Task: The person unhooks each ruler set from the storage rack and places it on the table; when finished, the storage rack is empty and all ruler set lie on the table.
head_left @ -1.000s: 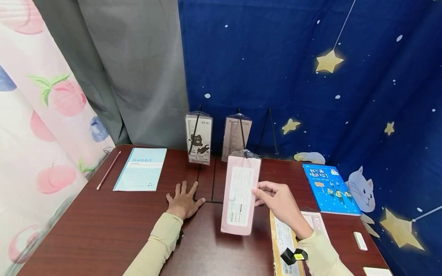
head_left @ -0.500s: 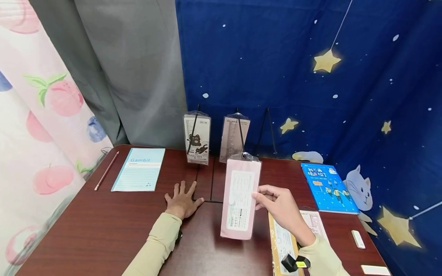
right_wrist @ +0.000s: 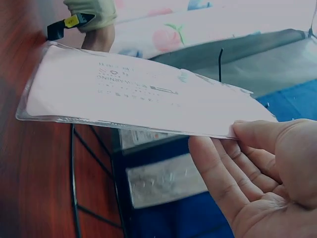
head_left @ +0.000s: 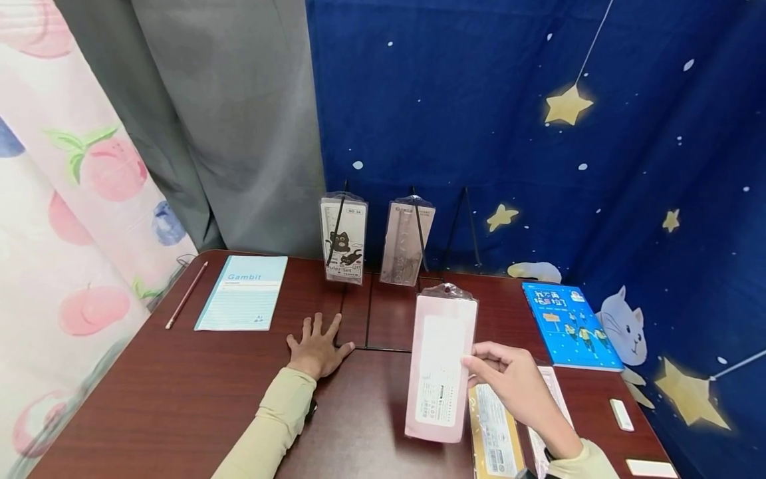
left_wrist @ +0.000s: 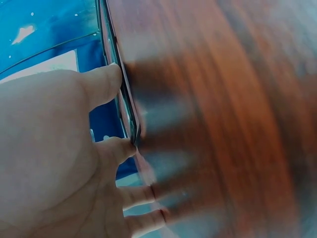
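Note:
My right hand (head_left: 509,379) pinches the right edge of a pink ruler set packet (head_left: 439,309), thumb on the near face. The packet is upright above the table, its white label facing me and the hole in its clear top free of any hook. In the right wrist view, the thumb and index finger grip the packet (right_wrist: 143,94) near one end. My left hand (head_left: 316,346) rests on the table, fingers spread, beside the base of a black wire rack (head_left: 389,349). A white ruler set packet (head_left: 344,239) and another pink packet (head_left: 407,243) hang on its hooks.
The third hook (head_left: 471,226) has nothing on it. A notebook (head_left: 242,296) and pencil (head_left: 187,296) lie left. On the right are a blue book (head_left: 571,326), a white eraser (head_left: 622,415), a yellow packet (head_left: 493,432) and a pink packet (head_left: 553,392) partly under my right forearm.
The pink packet in my right hand has come off the tip of the middle hook and moved right and toward me. My left hand has stayed in place.

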`<state>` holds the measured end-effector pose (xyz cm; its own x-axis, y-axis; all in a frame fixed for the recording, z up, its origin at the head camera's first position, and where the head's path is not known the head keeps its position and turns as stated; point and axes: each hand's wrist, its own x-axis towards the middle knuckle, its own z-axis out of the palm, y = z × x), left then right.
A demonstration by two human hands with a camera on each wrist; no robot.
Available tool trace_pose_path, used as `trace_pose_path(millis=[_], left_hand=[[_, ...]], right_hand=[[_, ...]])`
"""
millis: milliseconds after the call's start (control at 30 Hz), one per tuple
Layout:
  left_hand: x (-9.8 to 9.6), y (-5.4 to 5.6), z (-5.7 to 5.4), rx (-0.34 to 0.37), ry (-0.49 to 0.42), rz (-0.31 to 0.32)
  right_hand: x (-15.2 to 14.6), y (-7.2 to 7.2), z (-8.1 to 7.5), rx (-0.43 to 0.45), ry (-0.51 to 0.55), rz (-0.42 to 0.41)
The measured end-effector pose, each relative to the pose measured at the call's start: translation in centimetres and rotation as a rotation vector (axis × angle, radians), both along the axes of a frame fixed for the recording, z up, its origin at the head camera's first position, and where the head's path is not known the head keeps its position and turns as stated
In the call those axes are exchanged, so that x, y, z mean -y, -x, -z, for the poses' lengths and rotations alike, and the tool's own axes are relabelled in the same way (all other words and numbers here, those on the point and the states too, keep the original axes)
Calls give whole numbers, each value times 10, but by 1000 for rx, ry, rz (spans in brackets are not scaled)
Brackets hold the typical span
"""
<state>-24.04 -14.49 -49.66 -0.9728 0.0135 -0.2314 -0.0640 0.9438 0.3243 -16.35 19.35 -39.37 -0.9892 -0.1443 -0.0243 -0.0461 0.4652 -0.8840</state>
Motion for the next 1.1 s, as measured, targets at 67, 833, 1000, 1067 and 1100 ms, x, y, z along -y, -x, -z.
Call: trace_pose_path(millis=[67, 833, 1000, 1067, 1100], left_hand=[[0, 0, 0, 0, 4, 1], [-1, 1, 0, -1, 0, -2], [-1, 1, 0, -1, -2, -3], [0, 1, 0, 0, -2, -3], [0, 1, 0, 0, -2, -4]], right_hand=[[-6, -2, 2, 30, -15, 21], [-17, -9, 76, 243, 62, -35], [-11, -10, 89, 253, 3, 8], [-9, -11, 93, 252, -10, 9], [-8, -11, 95, 251, -19, 11]])
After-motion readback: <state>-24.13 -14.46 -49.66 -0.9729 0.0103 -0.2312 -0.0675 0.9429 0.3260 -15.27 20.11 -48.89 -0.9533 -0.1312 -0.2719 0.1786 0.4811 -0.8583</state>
